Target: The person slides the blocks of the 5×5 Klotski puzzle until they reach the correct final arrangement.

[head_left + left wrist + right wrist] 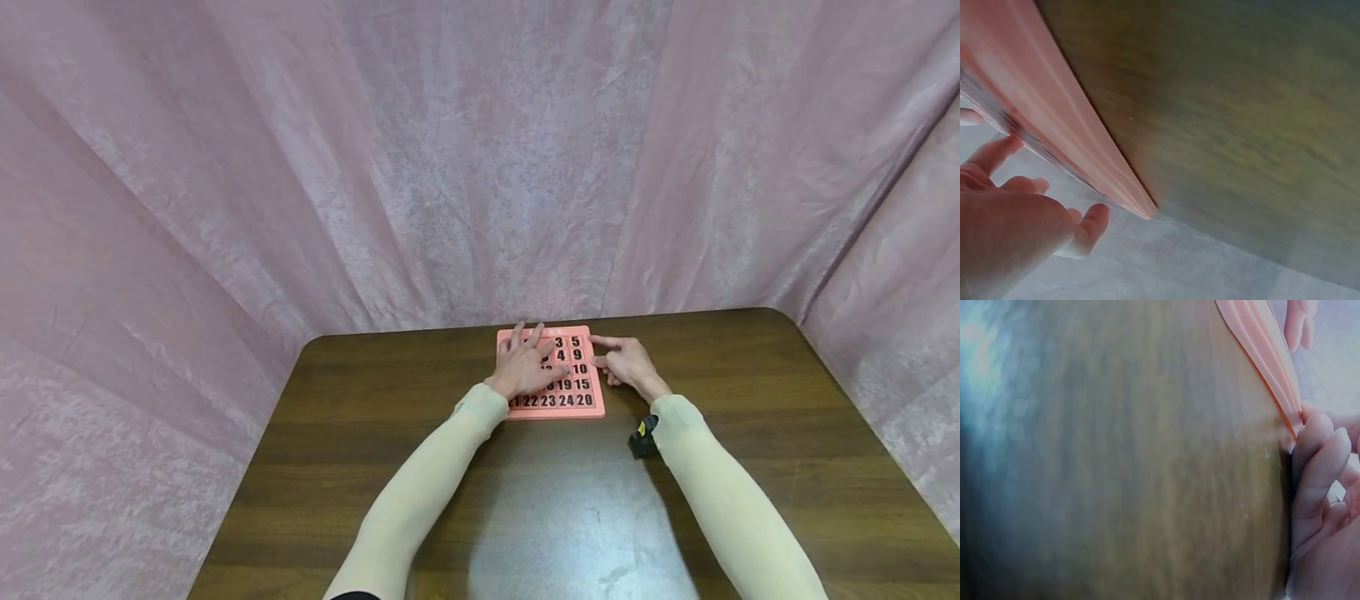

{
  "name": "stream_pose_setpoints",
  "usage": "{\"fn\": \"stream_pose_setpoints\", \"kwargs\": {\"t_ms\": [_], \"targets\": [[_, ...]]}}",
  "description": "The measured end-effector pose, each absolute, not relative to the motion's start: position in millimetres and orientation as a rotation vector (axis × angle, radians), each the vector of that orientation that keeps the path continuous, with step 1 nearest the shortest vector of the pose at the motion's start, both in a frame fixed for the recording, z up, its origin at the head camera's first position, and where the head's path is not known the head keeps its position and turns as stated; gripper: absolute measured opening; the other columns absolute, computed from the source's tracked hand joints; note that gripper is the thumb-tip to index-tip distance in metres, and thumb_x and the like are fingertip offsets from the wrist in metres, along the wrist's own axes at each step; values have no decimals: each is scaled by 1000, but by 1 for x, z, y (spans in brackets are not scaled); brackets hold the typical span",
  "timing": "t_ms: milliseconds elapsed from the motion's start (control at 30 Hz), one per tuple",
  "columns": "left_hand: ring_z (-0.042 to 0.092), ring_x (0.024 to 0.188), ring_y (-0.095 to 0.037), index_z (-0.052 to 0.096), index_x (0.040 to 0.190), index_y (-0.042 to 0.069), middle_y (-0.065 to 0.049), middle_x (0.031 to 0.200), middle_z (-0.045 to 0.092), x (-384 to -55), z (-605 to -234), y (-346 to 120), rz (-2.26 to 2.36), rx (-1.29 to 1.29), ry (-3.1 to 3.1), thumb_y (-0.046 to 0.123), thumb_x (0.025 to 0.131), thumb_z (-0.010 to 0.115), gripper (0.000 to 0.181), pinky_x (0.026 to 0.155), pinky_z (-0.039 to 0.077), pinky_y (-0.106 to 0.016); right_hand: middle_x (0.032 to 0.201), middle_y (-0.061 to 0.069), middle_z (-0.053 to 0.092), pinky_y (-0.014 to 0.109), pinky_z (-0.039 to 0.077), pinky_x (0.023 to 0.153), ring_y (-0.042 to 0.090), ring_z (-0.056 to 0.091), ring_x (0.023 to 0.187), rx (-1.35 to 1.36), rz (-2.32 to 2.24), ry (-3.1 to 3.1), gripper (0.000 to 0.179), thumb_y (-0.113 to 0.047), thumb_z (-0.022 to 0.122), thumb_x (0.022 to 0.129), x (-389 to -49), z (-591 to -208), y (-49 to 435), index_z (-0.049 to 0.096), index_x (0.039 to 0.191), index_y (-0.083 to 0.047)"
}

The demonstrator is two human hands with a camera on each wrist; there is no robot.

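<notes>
A pink number puzzle board [555, 413] lies flat near the table's far edge, its grid of black-numbered tiles [584, 400] partly hidden by a hand. My left hand [522, 367] lies spread over the left and middle of the grid, fingertips on the tiles. At the board's right side is my right hand [628, 362], its index finger and thumb reaching to the edge while the other fingers fold loosely. The left wrist view catches the pink side of the board beside the left fingers [1094, 225]. In the right wrist view, the right fingers [1319, 462] meet a board corner.
The dark wooden table [360, 433] has a shiny light patch toward its front. Pink velvet curtain [487, 167] hangs close behind the table and along both sides. A small black device [642, 438] sits at the right wrist.
</notes>
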State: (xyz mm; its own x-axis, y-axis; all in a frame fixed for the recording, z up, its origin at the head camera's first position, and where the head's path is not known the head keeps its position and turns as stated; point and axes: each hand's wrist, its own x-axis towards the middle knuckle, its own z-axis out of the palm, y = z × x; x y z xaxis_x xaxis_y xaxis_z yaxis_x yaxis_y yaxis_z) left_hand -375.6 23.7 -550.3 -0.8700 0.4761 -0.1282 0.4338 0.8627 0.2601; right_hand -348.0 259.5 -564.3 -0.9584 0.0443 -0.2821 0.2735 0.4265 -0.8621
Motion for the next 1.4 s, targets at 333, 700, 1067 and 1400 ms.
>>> {"fn": "stream_pose_setpoints", "kwargs": {"t_ms": [333, 700, 1067, 1400], "targets": [[-4, 174, -39, 33, 174, 26, -6, 188, 5, -373, -549, 21, 385, 643, 2806, 69, 105, 51, 82, 137, 10, -68, 69, -2, 59, 26, 51, 53, 9, 56, 54, 259, -1549, 2470, 56, -12, 65, 105, -349, -564, 259, 58, 160, -14], [0, 173, -41, 40, 171, 15, -12, 186, 15, -377, -547, -5, 393, 598, 2878, 67, 105, 51, 85, 135, 15, -67, 68, -2, 59, 25, 50, 51, 9, 55, 53, 289, -1564, 2464, 55, -14, 67, 105, -347, -561, 264, 58, 160, -14], [-1, 173, -43, 40, 170, 18, -10, 186, 17, -373, -548, -5, 359, 645, 2872, 66, 107, 49, 80, 134, 16, -70, 66, -3, 59, 25, 50, 50, 8, 54, 50, 298, -1581, 2464, 55, -13, 68, 104, -349, -565, 265, 60, 158, -14], [6, 174, -38, 64, 155, 29, -2, 183, 29, -360, -545, -1, 261, 803, 2937, 64, 104, 55, 62, 134, 18, -66, 68, -2, 59, 25, 50, 52, 9, 54, 52, 271, -1573, 2458, 54, -14, 66, 106, -345, -561, 259, 58, 160, -15]]}}
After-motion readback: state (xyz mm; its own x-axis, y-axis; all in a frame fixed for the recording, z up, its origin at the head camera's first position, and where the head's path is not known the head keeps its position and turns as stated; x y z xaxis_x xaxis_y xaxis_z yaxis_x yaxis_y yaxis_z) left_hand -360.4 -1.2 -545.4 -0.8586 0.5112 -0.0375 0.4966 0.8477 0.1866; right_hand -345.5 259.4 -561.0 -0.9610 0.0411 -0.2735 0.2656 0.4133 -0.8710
